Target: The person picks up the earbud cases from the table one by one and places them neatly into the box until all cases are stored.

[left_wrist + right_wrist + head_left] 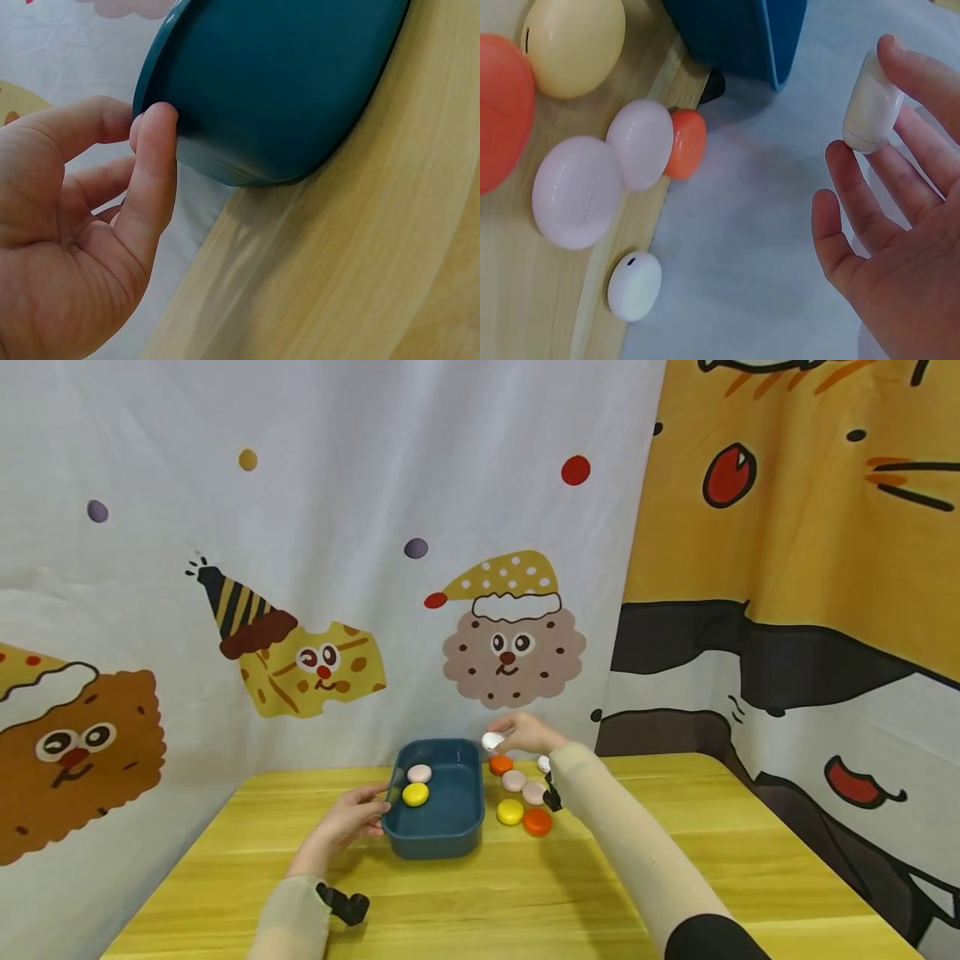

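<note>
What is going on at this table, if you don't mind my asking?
A person's left hand grips the rim of a blue box on the wooden table. The right hand holds a white disc up beside the box, not yet inside it. A pale pink disc and a yellow disc lie in the box, while other discs in orange, pink, yellow and white lie on the table to its right.

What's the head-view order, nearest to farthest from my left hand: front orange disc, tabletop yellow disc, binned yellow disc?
1. Binned yellow disc: blue bin's left side.
2. Tabletop yellow disc: right of the bin.
3. Front orange disc: farther right.
</note>
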`<state>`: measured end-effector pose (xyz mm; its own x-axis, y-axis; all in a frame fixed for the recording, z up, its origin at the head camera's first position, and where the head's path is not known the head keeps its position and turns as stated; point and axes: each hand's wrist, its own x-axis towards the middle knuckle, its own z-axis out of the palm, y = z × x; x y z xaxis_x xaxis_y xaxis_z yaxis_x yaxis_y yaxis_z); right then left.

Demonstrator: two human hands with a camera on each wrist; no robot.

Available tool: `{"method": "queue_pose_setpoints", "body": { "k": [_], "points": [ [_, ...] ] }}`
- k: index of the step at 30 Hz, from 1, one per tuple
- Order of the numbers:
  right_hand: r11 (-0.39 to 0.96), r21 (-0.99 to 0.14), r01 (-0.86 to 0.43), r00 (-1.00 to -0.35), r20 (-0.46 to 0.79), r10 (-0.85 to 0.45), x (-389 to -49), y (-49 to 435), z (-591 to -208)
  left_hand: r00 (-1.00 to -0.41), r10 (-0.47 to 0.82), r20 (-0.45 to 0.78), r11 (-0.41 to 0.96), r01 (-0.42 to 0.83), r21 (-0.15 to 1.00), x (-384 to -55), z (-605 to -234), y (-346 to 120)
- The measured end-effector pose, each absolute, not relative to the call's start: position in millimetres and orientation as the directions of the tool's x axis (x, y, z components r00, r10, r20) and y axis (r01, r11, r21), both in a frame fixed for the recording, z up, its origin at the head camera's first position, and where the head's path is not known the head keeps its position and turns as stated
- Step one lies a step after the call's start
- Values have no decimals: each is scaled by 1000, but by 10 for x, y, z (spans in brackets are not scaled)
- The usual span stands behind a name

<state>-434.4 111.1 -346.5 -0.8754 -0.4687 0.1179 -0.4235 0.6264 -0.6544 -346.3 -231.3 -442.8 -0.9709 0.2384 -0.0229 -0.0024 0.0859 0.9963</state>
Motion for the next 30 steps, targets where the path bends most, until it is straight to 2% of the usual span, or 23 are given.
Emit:
{"method": "queue_pose_setpoints", "body": {
  "k": [8, 17, 24, 30],
  "points": [
    [584, -664, -468, -833, 111, -541, -4339, 965, -3472, -975, 219, -30, 83, -12, 997, -3448, -4442, -2300],
    [601, -614, -511, -798, 79, -598, -4290, 717, -3418, -973, 226, -44, 90, -24, 996, -3473, -4423, -2307],
    [560, -607, -564, -746, 83, -661, -4303, 540, -3464, -970, 241, -41, 92, -19, 996, -3479, -4410, -2312],
    [557, -618, -556, -741, 64, -668, -4270, 425, -3489, -967, 251, -33, 94, -9, 996, -3445, -4393, -2302]
  ]
}}
